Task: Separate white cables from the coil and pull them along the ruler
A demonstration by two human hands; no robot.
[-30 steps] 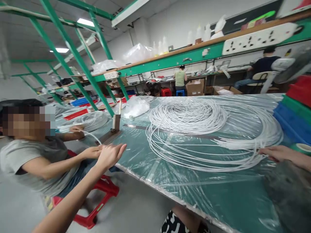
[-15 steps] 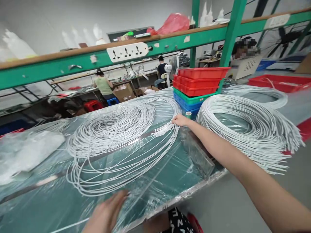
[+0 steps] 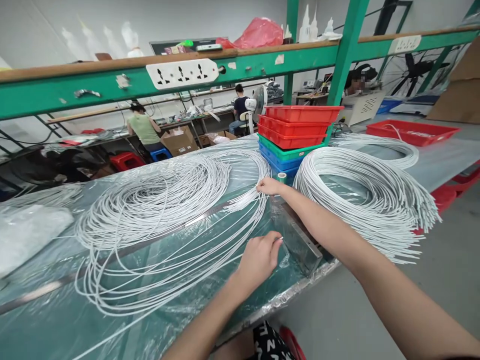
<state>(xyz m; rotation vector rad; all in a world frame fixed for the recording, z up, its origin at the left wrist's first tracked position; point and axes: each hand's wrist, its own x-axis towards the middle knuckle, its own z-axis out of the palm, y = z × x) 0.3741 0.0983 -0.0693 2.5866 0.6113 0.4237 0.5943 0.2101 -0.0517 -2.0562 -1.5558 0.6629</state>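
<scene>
My right hand [image 3: 269, 186] is closed in a pinch on a bundle of white cables [image 3: 242, 201], near their loose ends, over the front coil's right side. Nearer to me, my left hand [image 3: 261, 255] is closed too, with a short white cable tip [image 3: 280, 239] poking out between thumb and fingers. The rest of that cable seems to trail behind the hand to the lower left. A few loose loops of cable [image 3: 112, 312] lie in front of a large tangled coil [image 3: 150, 200] on the plastic-covered table [image 3: 150, 340].
A grey metal block [image 3: 296, 240] and a roll of green tape [image 3: 281, 177] sit right of my hands. Behind stand stacked red, green and blue trays [image 3: 296, 130]. A thick cable coil [image 3: 367, 200] lies at right, a plastic bag [image 3: 33, 235] at left. People sit further back.
My left hand has moved right and away from me, from the front edge to beside the metal block, drawing a cable along. My right hand still pinches the bundle. The view has shifted slightly.
</scene>
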